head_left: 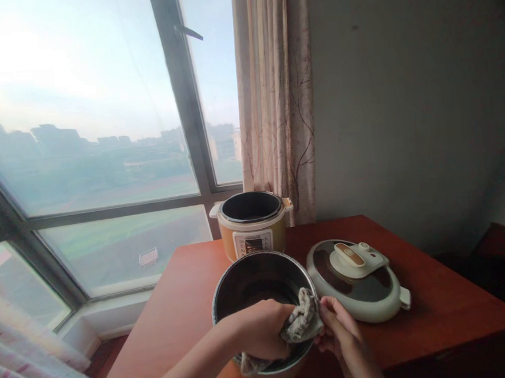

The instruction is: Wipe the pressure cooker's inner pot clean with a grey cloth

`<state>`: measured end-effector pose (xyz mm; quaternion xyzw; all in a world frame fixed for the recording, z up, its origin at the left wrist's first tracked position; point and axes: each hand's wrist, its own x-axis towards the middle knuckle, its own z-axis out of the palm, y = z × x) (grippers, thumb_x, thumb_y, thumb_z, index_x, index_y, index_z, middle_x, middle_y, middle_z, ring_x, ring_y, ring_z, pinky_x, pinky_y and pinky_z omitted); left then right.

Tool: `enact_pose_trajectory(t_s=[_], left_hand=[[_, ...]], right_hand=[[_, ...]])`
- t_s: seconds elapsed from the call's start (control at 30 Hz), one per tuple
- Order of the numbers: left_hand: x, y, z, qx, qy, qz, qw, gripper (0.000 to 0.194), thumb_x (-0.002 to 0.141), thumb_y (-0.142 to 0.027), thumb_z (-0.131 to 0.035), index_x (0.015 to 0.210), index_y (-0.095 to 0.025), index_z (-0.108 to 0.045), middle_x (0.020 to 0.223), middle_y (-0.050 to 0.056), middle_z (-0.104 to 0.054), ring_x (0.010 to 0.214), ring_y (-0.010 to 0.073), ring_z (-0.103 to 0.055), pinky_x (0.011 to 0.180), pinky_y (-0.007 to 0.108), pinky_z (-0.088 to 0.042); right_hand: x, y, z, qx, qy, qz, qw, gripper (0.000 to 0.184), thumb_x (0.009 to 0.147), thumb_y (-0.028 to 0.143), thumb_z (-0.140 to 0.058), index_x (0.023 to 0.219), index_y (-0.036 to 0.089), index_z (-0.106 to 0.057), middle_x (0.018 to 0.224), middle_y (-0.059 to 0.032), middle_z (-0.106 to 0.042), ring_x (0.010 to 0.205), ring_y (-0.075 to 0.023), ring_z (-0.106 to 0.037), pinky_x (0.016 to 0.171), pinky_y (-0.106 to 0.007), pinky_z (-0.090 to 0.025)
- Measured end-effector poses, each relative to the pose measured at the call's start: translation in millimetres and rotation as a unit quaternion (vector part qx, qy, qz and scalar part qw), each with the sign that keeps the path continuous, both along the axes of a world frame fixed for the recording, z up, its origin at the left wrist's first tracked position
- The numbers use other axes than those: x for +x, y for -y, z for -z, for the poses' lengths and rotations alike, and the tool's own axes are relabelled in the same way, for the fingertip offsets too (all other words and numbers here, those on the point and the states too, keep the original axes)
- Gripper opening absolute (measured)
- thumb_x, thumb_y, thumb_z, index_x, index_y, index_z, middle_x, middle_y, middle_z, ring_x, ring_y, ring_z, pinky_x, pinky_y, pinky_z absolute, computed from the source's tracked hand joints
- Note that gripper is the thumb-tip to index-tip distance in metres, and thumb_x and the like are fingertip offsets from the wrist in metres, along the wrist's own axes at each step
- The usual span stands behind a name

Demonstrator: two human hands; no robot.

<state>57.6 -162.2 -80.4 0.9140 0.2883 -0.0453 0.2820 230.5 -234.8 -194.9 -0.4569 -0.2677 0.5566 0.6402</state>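
A dark inner pot (222,296) with a metal rim stands at the front of the table. My left hand (267,325) reaches over its opening, closed around a grey patterned cloth (303,318). Part of the cloth lies against the right side of the rim, and another bit hangs below my left wrist over the near rim. On the right, the fingers of my right hand (340,326) are closed on the pot's rim, right beside the cloth. Some of its fingertips are hidden behind the rim and cloth.
Behind the pot stands an orange and white cooker body (230,236) with a control panel. A round lid (375,310) with a handle on top lies to the right on the reddish wooden table (174,308). Windows (102,107), a curtain (272,96) and a grey wall surround the table.
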Motion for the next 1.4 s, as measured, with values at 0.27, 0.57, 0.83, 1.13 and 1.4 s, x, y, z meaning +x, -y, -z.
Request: enact_pose_trajectory(t_s=[0.27, 0.57, 0.83, 1.13, 1.4], left_hand=[[7.5, -22.2, 6.1, -0.045, -0.063, 0.035, 0.996, 0.06, 0.062, -0.025, -0.076, 0.121, -0.026, -0.067, 0.109, 0.005, -0.078, 0.095, 0.0281, -0.072, 0.08, 0.033, -0.056], [21.0, -24.9, 40.3, -0.001, -0.069, -0.037, 0.997, 0.03, 0.062, -0.023, -0.07, 0.091, -0.022, -0.079, 0.084, 0.007, -0.078, 0.077, 0.0253, -0.071, 0.069, 0.031, -0.055], [41.9, -40.1, 50.3, -0.226, 0.048, -0.295, 0.927, 0.023, 0.057, -0.018, -0.069, 0.08, -0.016, -0.073, 0.075, 0.003, -0.072, 0.068, 0.0215, -0.067, 0.057, 0.028, -0.053], [64.1, -50.3, 50.6, -0.105, 0.096, -0.314, 0.939, 0.034, 0.067, -0.011, -0.062, 0.1, -0.015, -0.071, 0.101, 0.01, -0.076, 0.1, 0.0271, -0.07, 0.083, 0.03, -0.055], [24.5, -31.1, 23.5, 0.0, -0.12, 0.025, 0.992, 0.033, 0.069, -0.009, -0.058, 0.098, -0.015, -0.072, 0.095, 0.013, -0.077, 0.089, 0.0294, -0.072, 0.074, 0.033, -0.055]], right_hand=[[-4.1, 0.0, 1.0, -0.013, -0.055, 0.008, 0.998, 0.042, 0.07, 0.052, -0.084, 0.09, 0.022, -0.062, 0.06, 0.0069, -0.057, 0.054, -0.0097, -0.053, 0.048, -0.018, -0.038], [-5.2, 1.4, -0.2, -0.007, -0.056, 0.005, 0.998, 0.041, 0.068, 0.053, -0.084, 0.078, 0.021, -0.061, 0.06, 0.0065, -0.056, 0.054, -0.0085, -0.051, 0.048, -0.018, -0.037], [-7.5, -6.1, 12.4, -0.032, -0.02, 0.033, 0.999, 0.049, 0.066, 0.06, -0.082, 0.079, 0.022, -0.054, 0.051, 0.0101, -0.046, 0.045, -0.0065, -0.041, 0.043, -0.018, -0.029], [-8.2, -7.8, 14.2, -0.035, 0.023, 0.041, 0.998, 0.051, 0.067, 0.065, -0.077, 0.076, 0.022, -0.051, 0.051, 0.0098, -0.044, 0.045, -0.0078, -0.04, 0.042, -0.019, -0.029], [-19.5, -6.0, 17.6, -0.026, 0.026, 0.09, 0.995, 0.046, 0.071, 0.064, -0.073, 0.073, 0.023, -0.053, 0.053, 0.0068, -0.048, 0.049, -0.0116, -0.046, 0.043, -0.021, -0.036]])
